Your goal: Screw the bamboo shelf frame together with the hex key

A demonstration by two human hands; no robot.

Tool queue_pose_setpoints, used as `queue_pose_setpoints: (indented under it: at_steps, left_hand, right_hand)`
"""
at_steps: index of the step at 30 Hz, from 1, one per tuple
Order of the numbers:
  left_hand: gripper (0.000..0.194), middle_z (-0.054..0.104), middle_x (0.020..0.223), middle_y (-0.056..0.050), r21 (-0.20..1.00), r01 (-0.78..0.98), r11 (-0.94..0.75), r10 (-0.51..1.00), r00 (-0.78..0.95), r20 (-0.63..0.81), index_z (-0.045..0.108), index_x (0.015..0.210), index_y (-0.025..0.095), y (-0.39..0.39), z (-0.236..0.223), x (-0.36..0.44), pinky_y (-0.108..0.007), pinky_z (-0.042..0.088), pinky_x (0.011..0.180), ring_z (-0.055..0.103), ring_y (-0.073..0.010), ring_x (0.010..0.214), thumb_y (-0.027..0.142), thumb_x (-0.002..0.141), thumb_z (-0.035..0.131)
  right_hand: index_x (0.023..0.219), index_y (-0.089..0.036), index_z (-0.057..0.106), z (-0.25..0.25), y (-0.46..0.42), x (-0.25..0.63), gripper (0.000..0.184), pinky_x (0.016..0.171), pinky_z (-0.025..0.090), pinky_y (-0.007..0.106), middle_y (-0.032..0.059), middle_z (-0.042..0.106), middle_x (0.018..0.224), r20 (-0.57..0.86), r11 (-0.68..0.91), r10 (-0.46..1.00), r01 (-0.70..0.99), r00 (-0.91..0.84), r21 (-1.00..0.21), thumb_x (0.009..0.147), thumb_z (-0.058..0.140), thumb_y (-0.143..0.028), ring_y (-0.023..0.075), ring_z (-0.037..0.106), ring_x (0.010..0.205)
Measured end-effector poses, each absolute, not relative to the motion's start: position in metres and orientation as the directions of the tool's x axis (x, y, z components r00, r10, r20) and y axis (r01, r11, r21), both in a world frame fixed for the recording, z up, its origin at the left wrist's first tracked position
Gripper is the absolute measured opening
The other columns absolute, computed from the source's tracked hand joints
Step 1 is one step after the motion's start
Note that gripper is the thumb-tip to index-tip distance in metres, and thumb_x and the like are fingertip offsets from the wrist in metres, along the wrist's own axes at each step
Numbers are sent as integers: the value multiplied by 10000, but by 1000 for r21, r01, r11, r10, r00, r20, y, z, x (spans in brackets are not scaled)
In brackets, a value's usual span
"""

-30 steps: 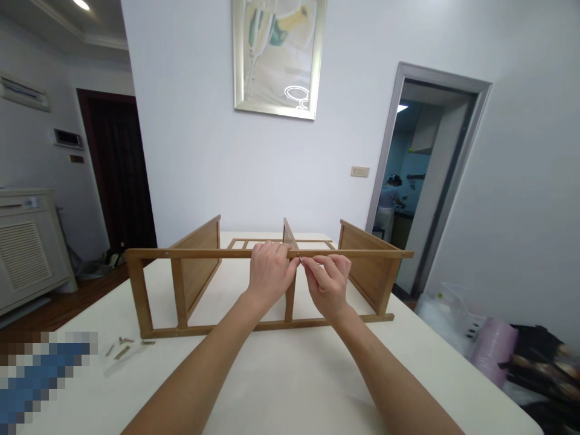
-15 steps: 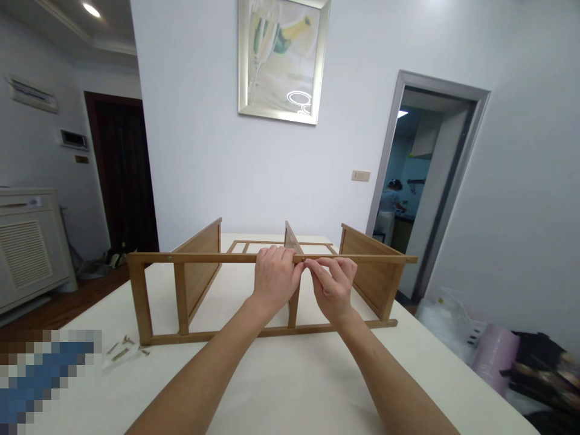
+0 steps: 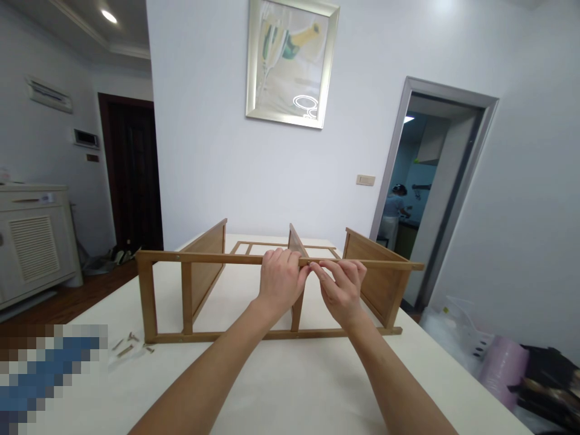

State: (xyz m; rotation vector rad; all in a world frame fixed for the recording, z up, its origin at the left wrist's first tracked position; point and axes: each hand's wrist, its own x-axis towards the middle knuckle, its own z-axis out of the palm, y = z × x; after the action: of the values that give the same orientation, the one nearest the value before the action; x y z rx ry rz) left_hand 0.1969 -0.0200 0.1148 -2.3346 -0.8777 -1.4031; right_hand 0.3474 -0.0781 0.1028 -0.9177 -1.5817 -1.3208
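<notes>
A brown wooden shelf frame [image 3: 226, 258] rests on its side on the white table [image 3: 290, 386], with three panels standing between its side rails. My left hand [image 3: 281, 275] is wrapped over the near upper rail, close to the middle panel [image 3: 296, 241]. Just to the right, my right hand [image 3: 341, 283] pinches with thumb and forefinger at a screw [image 3: 309, 263] in the rail's front face. Only a tiny dark part of that screw shows; the fingertips cover the rest.
Several loose screws [image 3: 125, 350] lie with a clear plastic bag on the table's left, beside a blurred-out blue patch [image 3: 49, 374]. Right of the table are a pink roll [image 3: 502, 368] and clear plastic. A person [image 3: 393, 211] stands beyond the doorway.
The whole view has shifted slightly, so things appear a little farther right. Both hands stay at the same spot on the rail, the right fingers shifting only slightly around the screw.
</notes>
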Motion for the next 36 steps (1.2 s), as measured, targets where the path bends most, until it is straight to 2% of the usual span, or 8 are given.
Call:
queue_pose_setpoints:
  at_steps: [5, 14, 21, 28, 33, 36]
  left_hand:
    - [198, 636, 791, -73, 78, 615, -785, 356, 345, 868, 607, 868, 187, -22, 116, 197, -399, 352, 766, 549, -240, 813, 351, 918, 507]
    - [159, 643, 827, -77, 84, 619, -781, 374, 356, 856, 609, 900, 177, -24, 117, 197, -406, 355, 781, 544, -243, 837, 310, 903, 521]
    - [124, 639, 827, -60, 90, 643, -760, 405, 362, 840, 609, 905, 184, -26, 117, 197, -392, 354, 796, 546, -233, 844, 259, 900, 510]
    - [126, 629, 796, -55, 64, 648, -759, 387, 370, 845, 602, 884, 185, -24, 116, 196, -392, 356, 772, 540, -229, 813, 241, 908, 492]
    - [107, 618, 790, -52, 52, 622, -781, 345, 360, 867, 582, 914, 186, -20, 117, 197, -407, 384, 768, 545, -233, 804, 240, 905, 490]
    - [162, 627, 946, -95, 35, 560, -828, 214, 257, 942, 545, 1037, 174, -18, 104, 196, -419, 409, 821, 556, -251, 928, 204, 885, 500]
  right_hand:
    - [1128, -357, 629, 106, -78, 346, 353, 837, 317, 385, -4, 704, 895, 957, 194, 6, 939, -291, 284, 860, 628, -127, 180, 507, 854]
    - [1092, -282, 623, 106, -82, 348, 293, 875, 310, 392, 8, 711, 946, 907, 121, 67, 906, -415, 405, 856, 623, -108, 180, 521, 909]
    - [956, -243, 652, 109, -81, 342, 142, 777, 362, 363, 21, 671, 808, 949, 198, 83, 938, -306, 285, 865, 607, -144, 172, 525, 799]
    - [896, -200, 574, 107, -80, 341, 69, 734, 425, 349, 46, 636, 766, 944, 253, 113, 928, -309, 273, 882, 561, -133, 184, 550, 774]
    - [957, -201, 606, 107, -80, 342, 117, 703, 416, 341, 53, 633, 770, 937, 205, 107, 929, -333, 307, 882, 556, -126, 181, 534, 753]
    - [1050, -227, 614, 106, -79, 345, 227, 755, 408, 353, 51, 658, 837, 912, 183, 119, 911, -393, 369, 879, 542, -96, 179, 536, 795]
